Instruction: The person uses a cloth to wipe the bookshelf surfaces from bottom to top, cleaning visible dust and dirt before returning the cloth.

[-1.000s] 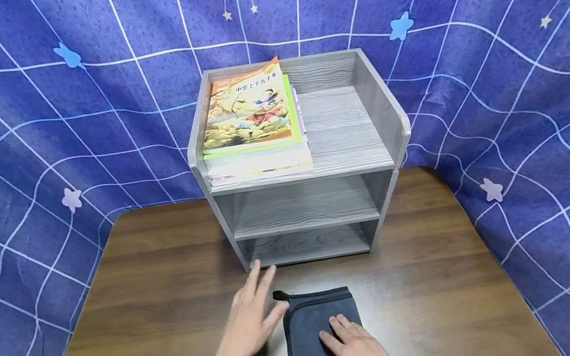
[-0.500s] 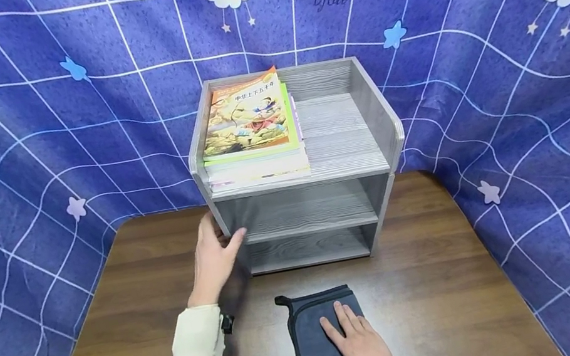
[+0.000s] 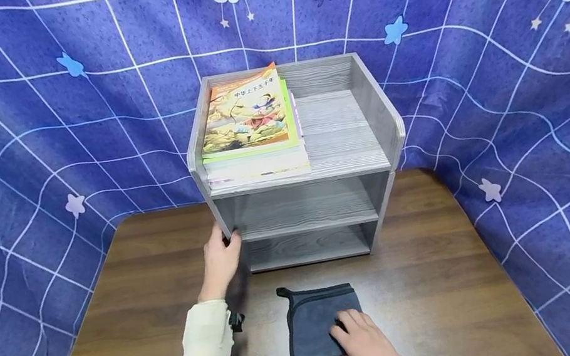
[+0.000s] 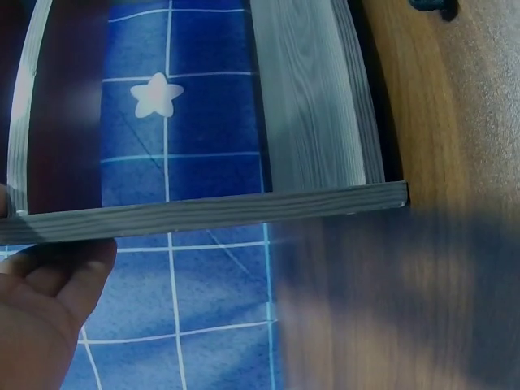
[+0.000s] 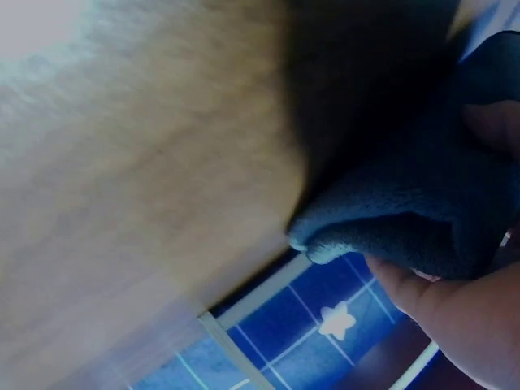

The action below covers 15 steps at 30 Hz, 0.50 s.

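Observation:
A small grey wood-grain shelf (image 3: 304, 206) stands at the back of the table. My left hand (image 3: 220, 264) grips its left side panel, the thumb round the front edge and the fingers on the outer face. In the left wrist view, the left hand (image 4: 49, 313) lies against the panel's edge (image 4: 203, 213). A dark grey folded cloth (image 3: 315, 332) with black trim and a loop at one corner lies in front of the shelf. My right hand (image 3: 365, 342) holds its right edge. The right wrist view shows the cloth (image 5: 414, 183) bunched between fingers and thumb.
A stack of books (image 3: 249, 120) lies on the left of the shelf's top tier, an illustrated orange cover uppermost. The brown wooden table (image 3: 432, 298) extends to both sides. A blue curtain (image 3: 142, 82) with white lines surrounds it.
My left hand has moved from beside the cloth up and left to the shelf's side panel and taken hold. The right hand's fingers, flat before, have curled on the cloth, which has shifted slightly.

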Motion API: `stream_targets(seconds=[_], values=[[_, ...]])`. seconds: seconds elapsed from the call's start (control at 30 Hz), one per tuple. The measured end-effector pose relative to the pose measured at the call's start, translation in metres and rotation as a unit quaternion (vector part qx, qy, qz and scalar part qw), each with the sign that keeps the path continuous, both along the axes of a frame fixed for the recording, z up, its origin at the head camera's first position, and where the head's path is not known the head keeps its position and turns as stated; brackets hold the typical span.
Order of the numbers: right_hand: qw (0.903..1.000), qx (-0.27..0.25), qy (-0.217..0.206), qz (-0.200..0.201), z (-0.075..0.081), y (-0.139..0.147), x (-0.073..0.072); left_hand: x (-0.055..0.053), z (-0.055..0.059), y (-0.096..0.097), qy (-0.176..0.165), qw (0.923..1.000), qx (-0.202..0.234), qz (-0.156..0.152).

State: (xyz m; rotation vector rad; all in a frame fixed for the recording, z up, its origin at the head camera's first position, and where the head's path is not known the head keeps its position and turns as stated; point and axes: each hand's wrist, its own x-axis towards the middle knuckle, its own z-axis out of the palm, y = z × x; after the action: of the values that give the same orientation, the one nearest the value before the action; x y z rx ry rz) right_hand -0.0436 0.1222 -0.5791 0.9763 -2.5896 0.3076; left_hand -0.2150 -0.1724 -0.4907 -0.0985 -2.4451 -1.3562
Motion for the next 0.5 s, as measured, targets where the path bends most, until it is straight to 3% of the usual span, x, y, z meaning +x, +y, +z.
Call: stream_targets(seconds=[0.13,0.27,0.37,0.5], values=[[0.9992,-0.008,-0.03,0.025,0.014,-0.005,-0.007,0.001,0.001,-0.002,0.001,1.0,-0.001,0.004],[0.9881,-0.049,-0.144,0.026,0.023,-0.004,-0.027,0.002,0.002,0.0,0.002,0.9999,-0.01,0.006],[0.9739,-0.089,-0.209,-0.007,0.022,0.001,-0.047,0.003,0.002,0.002,0.001,0.9999,-0.015,0.003],[0.9671,-0.085,-0.224,-0.085,0.021,0.004,-0.068,0.005,0.001,0.003,0.002,0.9998,-0.017,0.005]])
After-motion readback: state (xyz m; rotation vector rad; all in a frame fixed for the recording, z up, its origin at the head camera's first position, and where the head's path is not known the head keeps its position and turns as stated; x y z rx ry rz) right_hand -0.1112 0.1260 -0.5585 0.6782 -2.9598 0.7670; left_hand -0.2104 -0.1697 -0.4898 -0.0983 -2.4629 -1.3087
